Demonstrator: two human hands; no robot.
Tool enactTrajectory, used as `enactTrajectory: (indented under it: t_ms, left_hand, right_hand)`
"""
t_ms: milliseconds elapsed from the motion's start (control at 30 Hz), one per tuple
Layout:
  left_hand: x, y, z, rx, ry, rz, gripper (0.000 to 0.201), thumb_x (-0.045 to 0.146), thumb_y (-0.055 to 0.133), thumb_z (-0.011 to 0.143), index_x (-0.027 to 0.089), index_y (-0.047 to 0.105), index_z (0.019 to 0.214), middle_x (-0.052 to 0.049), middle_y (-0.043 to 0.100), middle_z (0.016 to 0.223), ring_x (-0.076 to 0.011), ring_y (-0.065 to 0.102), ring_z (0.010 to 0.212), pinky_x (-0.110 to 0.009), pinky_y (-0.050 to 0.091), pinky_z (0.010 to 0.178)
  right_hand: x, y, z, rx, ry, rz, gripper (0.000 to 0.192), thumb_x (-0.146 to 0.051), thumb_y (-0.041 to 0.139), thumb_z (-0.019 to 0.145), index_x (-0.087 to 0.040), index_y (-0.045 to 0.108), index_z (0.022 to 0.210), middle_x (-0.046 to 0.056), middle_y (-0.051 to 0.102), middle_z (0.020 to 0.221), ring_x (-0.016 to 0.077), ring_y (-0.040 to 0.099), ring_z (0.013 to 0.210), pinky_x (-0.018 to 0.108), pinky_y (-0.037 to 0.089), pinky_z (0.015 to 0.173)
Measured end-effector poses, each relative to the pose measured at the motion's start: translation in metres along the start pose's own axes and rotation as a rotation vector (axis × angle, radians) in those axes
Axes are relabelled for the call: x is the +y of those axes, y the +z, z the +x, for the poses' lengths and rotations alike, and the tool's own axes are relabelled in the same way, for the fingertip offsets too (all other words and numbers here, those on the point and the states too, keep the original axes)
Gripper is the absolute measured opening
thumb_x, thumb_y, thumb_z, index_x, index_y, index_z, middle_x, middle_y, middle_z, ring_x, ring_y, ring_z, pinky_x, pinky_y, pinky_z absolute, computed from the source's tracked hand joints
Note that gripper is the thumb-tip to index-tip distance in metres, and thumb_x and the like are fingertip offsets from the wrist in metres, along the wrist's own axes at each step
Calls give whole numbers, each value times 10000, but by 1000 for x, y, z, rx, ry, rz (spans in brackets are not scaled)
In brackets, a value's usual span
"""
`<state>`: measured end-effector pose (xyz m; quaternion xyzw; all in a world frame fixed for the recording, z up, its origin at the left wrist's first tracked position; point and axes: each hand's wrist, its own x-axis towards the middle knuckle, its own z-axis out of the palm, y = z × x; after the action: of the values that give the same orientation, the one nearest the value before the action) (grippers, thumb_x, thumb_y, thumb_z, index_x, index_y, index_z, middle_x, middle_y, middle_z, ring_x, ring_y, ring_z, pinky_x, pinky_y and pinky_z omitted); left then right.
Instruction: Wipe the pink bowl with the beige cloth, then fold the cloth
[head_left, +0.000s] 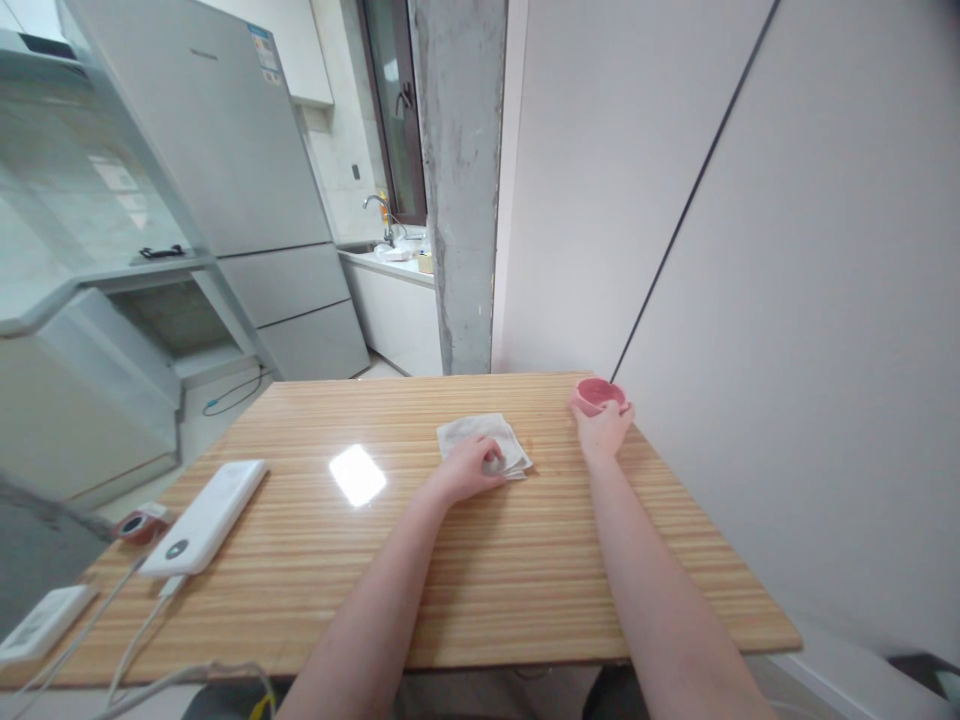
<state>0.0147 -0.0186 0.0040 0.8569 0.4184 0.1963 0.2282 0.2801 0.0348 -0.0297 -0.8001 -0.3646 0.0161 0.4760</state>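
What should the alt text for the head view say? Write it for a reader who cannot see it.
On a striped wooden table, the left hand presses a folded off-white cloth while the right hand grips a small pink bowl near the far edge. A white rectangular power bank lies at left.

No text can be read with certainty. The tall silver-grey refrigerator (pixel 225 180) bears a faint brand word near its top edge and small coloured stickers at the upper right corner of its door, all too small and blurred to make out. The flat white rectangular device (pixel 41 622) at the table's near left corner shows an illegible label
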Motion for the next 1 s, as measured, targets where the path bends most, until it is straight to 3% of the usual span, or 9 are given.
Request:
enactTrajectory:
  t_ms: [133, 267, 367, 400, 467, 533, 700, 833, 1000]
  left_hand:
    - [0, -1, 0, -14, -13, -9, 233, 334, 662, 709, 183, 603, 877, -35, 612, 906, -182, 539, 842, -283, 412, 744]
    - [2, -2, -1, -17, 25, 38, 252, 264, 663, 665, 184, 609, 898, -48, 609, 943, -191, 542, 863, -292, 420, 766]
    - [1, -1, 0, -2, 30, 27, 202, 232, 632, 666, 181, 601, 859, -42, 619, 902, -183, 546, 828, -284, 423, 735]
    - [0, -1, 0, 4, 25, 16, 155, 219, 603, 683, 179, 596, 832, -37, 624, 866, -177, 546, 799, -278, 422, 712]
    - [-2, -1, 2, 10, 11, 5, 76, 185, 541, 712, 177, 588, 771, -29, 627, 789, -165, 541, 735, -269, 414, 666]
    - [-3, -2, 3, 11, -2, 11, 73, 163, 510, 722, 176, 582, 724, -30, 629, 747, -162, 537, 694, -268, 410, 642]
    - [-6, -6, 5, 93, -54, 17, 103, 143, 498, 726, 170, 598, 715, -66, 654, 788, -188, 566, 731, -300, 430, 690]
    - [-11, -7, 6, 145, -114, 32, 156, 147, 460, 759, 176, 605, 712, -73, 647, 777, -197, 566, 742, -320, 432, 711]
    - [-19, -9, 7, 422, -270, -26, 137, 225, 452, 836, 183, 581, 815, -63, 629, 858, -182, 570, 833, -329, 445, 807]
  right_hand:
    - [0, 1, 1, -14, 7, 5, 494, -401, 715, 632, -125, 546, 1005, 260, 288, 1415, 351, 315, 1306, 427, 276, 1060]
    - [-10, -3, -6, 43, 15, -14, 624, -438, 682, 682, -117, 488, 1180, 290, 179, 1472, 441, 185, 1345, 592, 207, 1043]
    - [-28, -7, -19, 102, -228, 72, 596, -374, 559, 797, -108, 396, 1306, 264, 133, 1505, 411, 107, 1383, 610, 167, 1064]
    - [-35, -6, -25, 49, -362, 135, 535, -340, 505, 829, -103, 405, 1299, 251, 202, 1489, 377, 150, 1383, 587, 183, 1077]
    - [-50, -4, -40, -216, -590, 283, 419, -280, 418, 860, -104, 466, 1237, 216, 441, 1350, 306, 367, 1289, 530, 289, 1060]
    - [-62, 1, -58, -422, -685, 323, 320, -247, 431, 840, -148, 561, 1116, 123, 624, 1110, 231, 581, 1024, 435, 446, 939]
    - [-77, 3, -93, -964, -874, 313, 307, -153, 563, 710, -185, 629, 1008, 66, 656, 1056, 198, 580, 1007, 360, 440, 928]
    - [-76, -1, -96, -1070, -904, 149, 447, -106, 612, 615, -187, 624, 1055, 75, 611, 1145, 219, 540, 1068, 348, 413, 940]
    - [-76, 3, -84, -956, -766, 62, 89, -158, 523, 749, -183, 608, 747, 53, 650, 857, 196, 573, 858, 314, 426, 806]
